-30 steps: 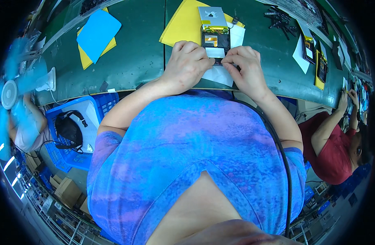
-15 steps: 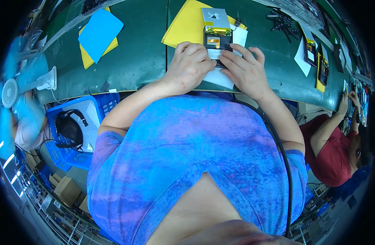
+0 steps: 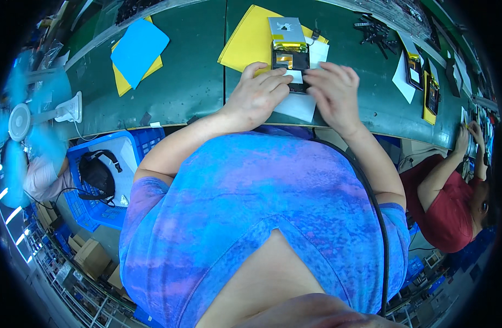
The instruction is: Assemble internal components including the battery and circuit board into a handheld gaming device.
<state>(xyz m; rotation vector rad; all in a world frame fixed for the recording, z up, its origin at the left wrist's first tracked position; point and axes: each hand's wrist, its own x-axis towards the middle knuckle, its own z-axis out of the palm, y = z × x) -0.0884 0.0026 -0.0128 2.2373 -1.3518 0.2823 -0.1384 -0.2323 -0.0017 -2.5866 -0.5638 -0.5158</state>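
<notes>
A black flat electronic device [image 3: 300,59] lies in front of me. A silver battery-like pack [image 3: 286,30] sits at its far end, with yellow tape between them. An orange flex strip [image 3: 284,62] and a white rectangular patch [image 3: 294,77] show on the device. My left hand [image 3: 257,97] grips its left side, fingers bent and tips at the patch's left end; the thumb's exact place is hard to make out. My right hand [image 3: 336,97], slightly blurred, is just off the right edge, fingers apart and holding nothing. White paper [image 3: 297,107] lies under the device.
Yellow sheets [image 3: 245,41] lie behind the device, and a blue sheet [image 3: 140,52] over yellow at left. Black strips [image 3: 375,34] and similar devices [image 3: 415,71] lie at right. A fan [image 3: 21,121] and blue crate [image 3: 92,205] are left; a co-worker [image 3: 442,202] is right.
My right hand has drawn back to the right, off the white patch, and its fingers have spread. My left hand stays at the device, its fingertips now at the patch's left end.
</notes>
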